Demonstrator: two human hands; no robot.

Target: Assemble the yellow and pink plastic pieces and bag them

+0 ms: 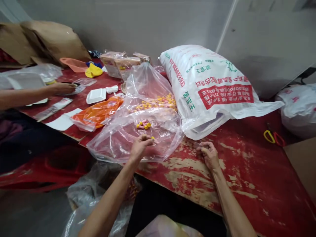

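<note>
My left hand (142,144) is pinched on a small yellow-tipped piece (153,138), just above the front of a clear plastic bag (106,144). A few pink-and-yellow pieces (143,124) lie on the bag's film, and a larger heap (158,102) of them sits farther inside it. To the right, my right hand (208,152) is closed in a pinch over the worn red tabletop (237,164). Something thin and see-through seems to stick out from its fingertips, too faint to name. A big white printed sack (204,75) lies behind that hand.
An orange plastic bag (98,112) and a white foam box (96,95) lie left of the clear bag. Another person's hand (63,88) reaches in from the left. Scissors (274,137) rest at right. Cardboard boxes (123,64) stand behind.
</note>
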